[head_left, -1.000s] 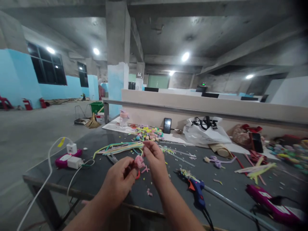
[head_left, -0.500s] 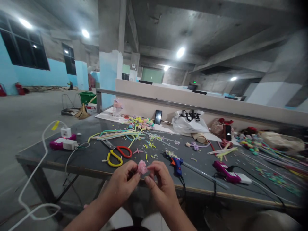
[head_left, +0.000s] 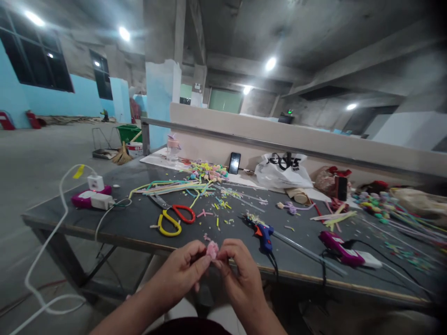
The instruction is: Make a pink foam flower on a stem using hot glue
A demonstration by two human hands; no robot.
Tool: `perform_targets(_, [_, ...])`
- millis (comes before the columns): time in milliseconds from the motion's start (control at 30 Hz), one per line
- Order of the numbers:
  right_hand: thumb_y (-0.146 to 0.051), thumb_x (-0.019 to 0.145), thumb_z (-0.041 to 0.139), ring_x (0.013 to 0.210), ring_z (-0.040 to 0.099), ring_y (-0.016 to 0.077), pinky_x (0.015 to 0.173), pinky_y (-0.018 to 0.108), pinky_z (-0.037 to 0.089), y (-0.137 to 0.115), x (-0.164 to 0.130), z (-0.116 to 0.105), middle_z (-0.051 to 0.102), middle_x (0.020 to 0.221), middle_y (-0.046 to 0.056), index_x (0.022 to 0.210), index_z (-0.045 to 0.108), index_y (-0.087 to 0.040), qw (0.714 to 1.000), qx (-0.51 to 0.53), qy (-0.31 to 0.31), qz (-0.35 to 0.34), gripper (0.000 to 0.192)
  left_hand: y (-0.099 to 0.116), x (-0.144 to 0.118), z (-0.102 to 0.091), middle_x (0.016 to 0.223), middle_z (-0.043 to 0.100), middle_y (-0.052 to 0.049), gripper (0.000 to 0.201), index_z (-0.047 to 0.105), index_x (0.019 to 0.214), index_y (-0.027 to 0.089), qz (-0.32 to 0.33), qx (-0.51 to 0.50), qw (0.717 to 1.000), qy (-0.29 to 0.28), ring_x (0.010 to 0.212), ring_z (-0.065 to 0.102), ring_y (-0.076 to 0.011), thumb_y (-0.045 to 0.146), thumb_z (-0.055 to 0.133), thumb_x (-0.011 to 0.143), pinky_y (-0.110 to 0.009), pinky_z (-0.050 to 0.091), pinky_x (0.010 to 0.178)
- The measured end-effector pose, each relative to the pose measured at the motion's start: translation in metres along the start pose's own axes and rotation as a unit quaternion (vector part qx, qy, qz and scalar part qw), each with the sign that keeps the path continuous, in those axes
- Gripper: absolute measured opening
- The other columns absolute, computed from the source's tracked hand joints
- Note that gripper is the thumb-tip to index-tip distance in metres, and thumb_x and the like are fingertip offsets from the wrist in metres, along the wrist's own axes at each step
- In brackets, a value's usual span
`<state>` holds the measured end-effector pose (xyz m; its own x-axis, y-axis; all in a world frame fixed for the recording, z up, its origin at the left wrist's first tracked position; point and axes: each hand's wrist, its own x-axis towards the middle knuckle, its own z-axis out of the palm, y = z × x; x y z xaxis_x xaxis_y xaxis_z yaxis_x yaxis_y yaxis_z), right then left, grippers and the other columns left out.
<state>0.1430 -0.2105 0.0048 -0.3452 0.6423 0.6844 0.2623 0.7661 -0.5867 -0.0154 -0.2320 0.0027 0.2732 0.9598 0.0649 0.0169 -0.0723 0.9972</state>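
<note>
A small pink piece [head_left: 212,250] is pinched between the fingertips of the left hand [head_left: 181,274] and the right hand [head_left: 237,274], which are brought close together at the near edge of the table [head_left: 139,232], low in the view; the piece is held just off the table's front edge, above the person's lap. The left thumb and forefinger are closed on its left side, the right thumb and forefinger on its right side; the other fingers are curled. On the table beyond the hands, scissors [head_left: 172,218] with one red and one yellow handle are laid flat, blades pointing away and to the left. To the right of the hands a blue glue gun [head_left: 264,232] is lying with its cord running over the table edge. Farther right a magenta glue gun [head_left: 337,243] is found beside a white plug block [head_left: 368,260]. At the left end a white charger [head_left: 95,182] is set on a magenta box [head_left: 84,200], with a white cable [head_left: 59,223] hanging to the floor. A bundle of coloured sticks [head_left: 171,187] is spread behind the scissors, with small cut bits scattered around it. At the back, against the low wall, a clear bottle [head_left: 172,151], a dark phone [head_left: 234,163] propped upright, and a white bag [head_left: 282,171] are ranged from left to right. A heap of coloured pieces [head_left: 207,171] is lying between bottle and phone.
</note>
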Motion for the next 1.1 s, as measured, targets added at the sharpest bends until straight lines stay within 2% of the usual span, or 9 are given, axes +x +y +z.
perform_targets(167, [-0.015,0.082,0.051,0.076,0.052,0.0162,0.067,0.027,0.043,0.011,0.003,0.013,0.053,0.079,0.003,0.078,0.055,-0.021,0.999,0.019,-0.019,0.023,0.008,-0.003,0.004,-0.010,0.051,0.043,0.007,0.036,0.045,0.071,0.018,-0.092,-0.063,0.993,-0.025,0.038,0.035,-0.0047,0.053,0.044,0.080,-0.017,0.021,0.036])
perform_targets(367, [-0.012,0.081,0.051,0.075,0.053,0.0155,0.067,0.026,0.044,0.021,0.003,0.023,0.054,0.078,0.002,0.076,0.054,-0.021,0.998,0.008,-0.054,0.035,0.010,-0.010,0.006,-0.016,0.049,0.048,0.006,0.044,0.046,0.073,0.018,-0.177,-0.054,0.982,-0.042,0.034,0.033,-0.0041,0.061,0.038,0.079,-0.016,0.020,0.034])
perform_targets(467, [-0.013,0.082,0.051,0.079,0.054,0.0163,0.070,0.029,0.043,0.024,-0.002,0.023,0.056,0.082,0.003,0.079,0.054,-0.021,0.995,-0.030,-0.079,0.044,0.009,-0.020,0.008,-0.016,0.049,0.047,0.007,0.042,0.046,0.074,0.018,-0.171,-0.069,0.982,-0.045,0.035,0.031,-0.0038,0.060,0.040,0.078,-0.016,0.020,0.035])
perform_targets(533, [-0.013,0.083,0.051,0.082,0.054,0.0173,0.072,0.031,0.043,0.027,-0.005,0.022,0.057,0.084,0.004,0.081,0.055,-0.022,0.993,-0.075,-0.081,0.035,0.010,-0.026,0.009,-0.016,0.047,0.045,0.007,0.042,0.045,0.070,0.019,-0.160,-0.049,0.986,-0.025,0.034,0.030,-0.0042,0.059,0.040,0.078,-0.017,0.020,0.035])
perform_targets(700, [-0.010,0.083,0.049,0.078,0.055,0.0174,0.072,0.033,0.038,0.030,-0.005,0.025,0.062,0.080,0.003,0.080,0.056,-0.022,0.985,-0.158,-0.061,-0.038,0.014,-0.029,0.010,-0.018,0.044,0.040,0.007,0.038,0.044,0.058,0.019,-0.107,0.077,0.991,0.024,0.039,0.032,-0.0071,0.049,0.040,0.081,-0.019,0.023,0.039])
perform_targets(800, [-0.009,0.083,0.047,0.074,0.055,0.0163,0.072,0.034,0.034,0.030,-0.002,0.027,0.062,0.075,0.002,0.077,0.054,-0.021,0.982,-0.170,-0.068,-0.048,0.015,-0.026,0.008,-0.019,0.044,0.041,0.005,0.038,0.039,0.050,0.019,-0.069,0.142,0.987,0.030,0.045,0.036,-0.0088,0.040,0.039,0.082,-0.020,0.026,0.045])
perform_targets(933, [-0.005,0.081,0.046,0.073,0.055,0.0150,0.072,0.033,0.030,0.028,-0.002,0.027,0.061,0.075,0.001,0.074,0.052,-0.020,0.977,-0.189,-0.091,-0.040,0.017,-0.030,0.006,-0.020,0.044,0.042,0.004,0.035,0.037,0.047,0.019,-0.082,0.186,0.979,0.018,0.046,0.039,-0.0100,0.029,0.038,0.080,-0.021,0.028,0.047])
perform_targets(1100, [-0.003,0.079,0.045,0.070,0.053,0.0149,0.073,0.033,0.027,0.026,-0.002,0.025,0.060,0.071,0.000,0.073,0.051,-0.019,0.971,-0.207,-0.118,-0.035,0.019,-0.035,0.005,-0.019,0.046,0.043,0.005,0.030,0.040,0.054,0.020,-0.092,0.162,0.982,-0.004,0.045,0.039,-0.0101,0.030,0.036,0.082,-0.021,0.029,0.047])
